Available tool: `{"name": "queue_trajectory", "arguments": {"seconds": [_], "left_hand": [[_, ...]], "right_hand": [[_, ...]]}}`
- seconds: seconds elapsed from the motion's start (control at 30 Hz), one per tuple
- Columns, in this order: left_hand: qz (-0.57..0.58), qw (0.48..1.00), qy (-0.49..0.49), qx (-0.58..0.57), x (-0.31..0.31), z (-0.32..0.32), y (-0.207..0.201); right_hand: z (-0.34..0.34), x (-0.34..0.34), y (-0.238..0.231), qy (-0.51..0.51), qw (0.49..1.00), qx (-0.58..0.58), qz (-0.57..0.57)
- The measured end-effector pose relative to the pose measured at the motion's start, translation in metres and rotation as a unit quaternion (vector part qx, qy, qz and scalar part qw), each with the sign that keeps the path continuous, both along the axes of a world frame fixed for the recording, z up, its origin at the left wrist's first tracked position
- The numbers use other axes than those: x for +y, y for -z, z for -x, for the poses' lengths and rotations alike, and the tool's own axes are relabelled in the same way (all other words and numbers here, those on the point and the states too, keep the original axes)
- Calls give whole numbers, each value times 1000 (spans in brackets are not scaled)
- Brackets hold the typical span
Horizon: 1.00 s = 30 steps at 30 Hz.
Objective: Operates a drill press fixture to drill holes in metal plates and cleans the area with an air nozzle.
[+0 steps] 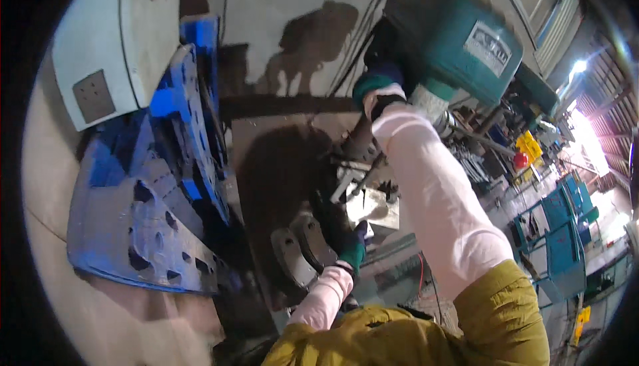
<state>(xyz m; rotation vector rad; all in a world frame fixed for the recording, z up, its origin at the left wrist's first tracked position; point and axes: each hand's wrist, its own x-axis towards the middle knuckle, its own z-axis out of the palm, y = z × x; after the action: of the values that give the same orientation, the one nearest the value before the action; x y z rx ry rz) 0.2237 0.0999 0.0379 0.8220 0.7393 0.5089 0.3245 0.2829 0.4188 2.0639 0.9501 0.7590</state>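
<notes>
My left hand (346, 239), in a dark glove with a green cuff, is low at the lit work table of a green drill press (459, 36). Its thumb lies beside a bright metal piece (369, 209), with the other fingers in deep shadow; the hand looks closed, but what it grips is unclear. Above the piece a thin drill bit (363, 196) points down. My right arm stretches up to the machine's head. There my right hand (381, 80), in a similar glove, is at the head's left side, its fingers lost in the dark.
Curved metal plates (290, 258) lie just left of my left hand. Blue perforated metal parts (160, 239) are stacked at the left, below a pale cabinet (100, 53). Teal metal frames (552, 253) stand to the right. Cables (373, 26) hang along the wall behind.
</notes>
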Motion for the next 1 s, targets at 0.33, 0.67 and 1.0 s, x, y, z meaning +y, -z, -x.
{"name": "queue_trajectory", "arguments": {"seconds": [0.33,0.67,1.0], "left_hand": [[-37,995,-77,54,6,-1,20],[-5,991,-73,-112,-11,53,-122],[79,993,-72,43,-12,5,-87]], "right_hand": [[53,-34,27,-311,942,81,-95],[113,-275,105,-584,695,355,-225],[-154,-503,268,124,795,546,-232]]}}
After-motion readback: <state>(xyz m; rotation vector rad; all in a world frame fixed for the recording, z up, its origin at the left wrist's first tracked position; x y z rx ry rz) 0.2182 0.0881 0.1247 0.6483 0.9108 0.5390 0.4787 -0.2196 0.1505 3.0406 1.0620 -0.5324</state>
